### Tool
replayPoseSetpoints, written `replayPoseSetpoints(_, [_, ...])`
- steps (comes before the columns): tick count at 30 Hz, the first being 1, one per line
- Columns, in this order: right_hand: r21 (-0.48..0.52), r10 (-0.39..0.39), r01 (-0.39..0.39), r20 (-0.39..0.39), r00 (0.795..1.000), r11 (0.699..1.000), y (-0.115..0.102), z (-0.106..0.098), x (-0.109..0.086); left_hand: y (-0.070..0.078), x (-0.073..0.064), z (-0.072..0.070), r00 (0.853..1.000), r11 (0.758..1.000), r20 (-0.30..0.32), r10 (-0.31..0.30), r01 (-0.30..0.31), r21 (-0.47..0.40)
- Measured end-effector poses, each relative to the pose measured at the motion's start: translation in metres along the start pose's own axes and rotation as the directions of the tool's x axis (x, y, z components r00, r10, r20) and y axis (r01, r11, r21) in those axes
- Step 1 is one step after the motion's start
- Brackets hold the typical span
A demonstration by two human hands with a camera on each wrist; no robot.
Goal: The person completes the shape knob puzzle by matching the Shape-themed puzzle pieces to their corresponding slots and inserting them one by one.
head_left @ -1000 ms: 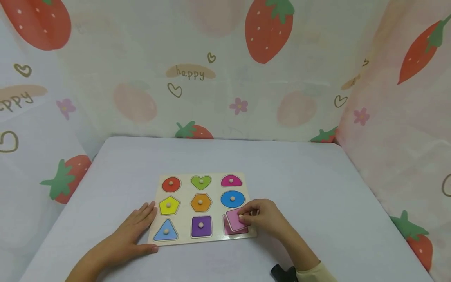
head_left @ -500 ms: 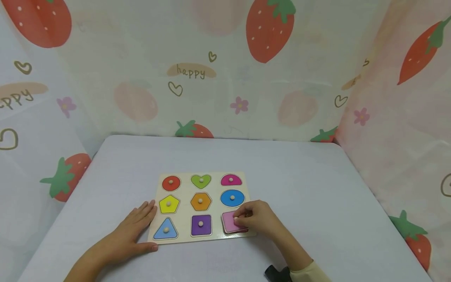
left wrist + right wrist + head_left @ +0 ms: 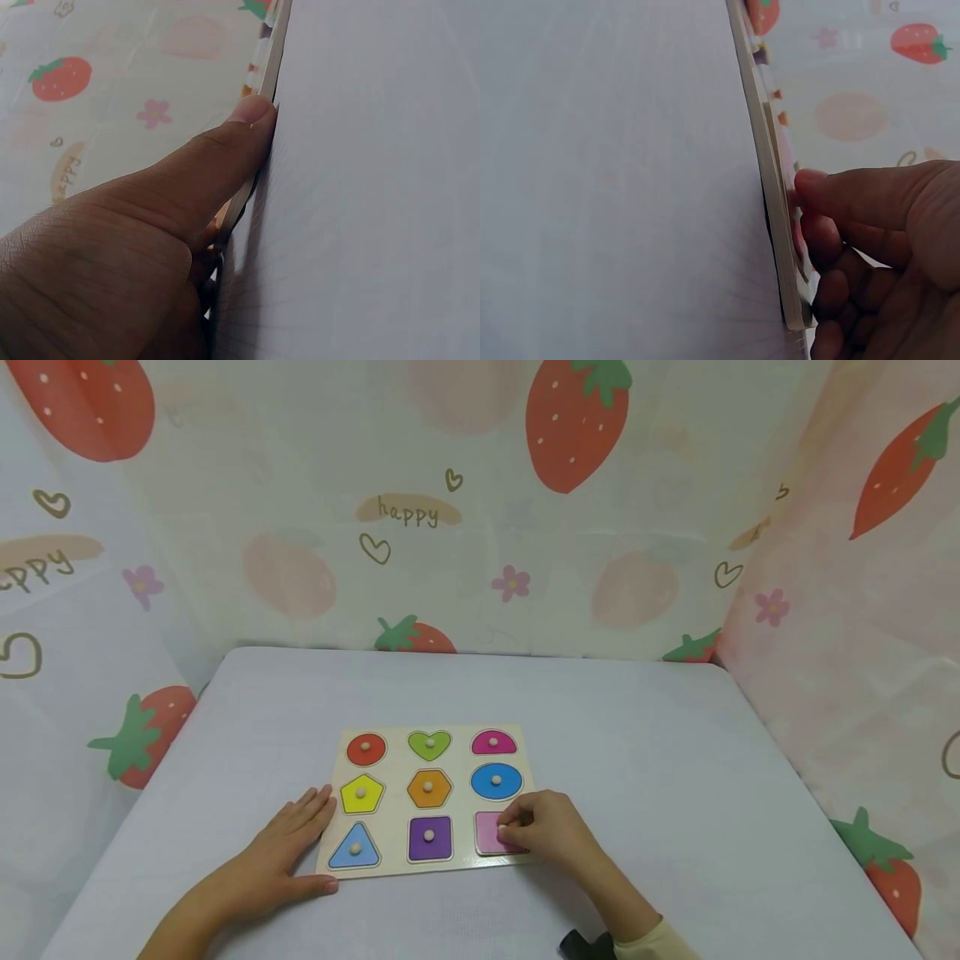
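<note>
A wooden peg puzzle board (image 3: 392, 852) lies on the white table with knobbed shapes in rows. My right hand (image 3: 551, 831) pinches the small knob of a pink square puzzle piece (image 3: 487, 833) at the board's front right corner. In the right wrist view, the piece's edge (image 3: 769, 112) stands slightly proud of the board, and the curled fingers hide part of it. My left hand (image 3: 273, 852) rests along the board's left side with straight fingers. Its thumb touches the front left corner, seen close up in the left wrist view.
Seated in the board are a purple square (image 3: 430, 852), a light blue triangle (image 3: 355, 857), a blue oval (image 3: 497, 792) and several other shapes. A black object (image 3: 587, 946) sits by the right wrist. Strawberry-print cloth (image 3: 315, 460) hangs behind and beside the table.
The pink piece, tilted and offset above its recess a second ago, has come down and turned into line with it. My right hand moved slightly left with it; the left hand stays put.
</note>
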State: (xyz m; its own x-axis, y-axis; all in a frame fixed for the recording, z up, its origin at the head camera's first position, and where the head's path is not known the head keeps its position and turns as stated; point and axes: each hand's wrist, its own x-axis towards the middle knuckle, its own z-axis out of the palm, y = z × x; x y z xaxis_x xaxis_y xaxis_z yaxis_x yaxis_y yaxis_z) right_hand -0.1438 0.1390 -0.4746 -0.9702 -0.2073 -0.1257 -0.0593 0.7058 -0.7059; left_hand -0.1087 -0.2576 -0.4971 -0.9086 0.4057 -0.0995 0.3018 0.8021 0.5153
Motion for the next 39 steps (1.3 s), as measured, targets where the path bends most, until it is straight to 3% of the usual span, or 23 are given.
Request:
replayPoseSetpoints(26, [-0.1,-0.058,0.06,0.017,0.998,0.993,0.0041,-0.0025,-0.0005,-0.0002,0.002,0.0025,1.0,1.0,-0.001,0.014,-0.014,0.013])
replayPoseSetpoints(39, [-0.074,-0.083,0.083,0.004,0.997,0.994,0.004,-0.004,-0.0002,-0.0004,0.0015,0.0004,1.0,1.0,-0.004,0.008,-0.008,0.013])
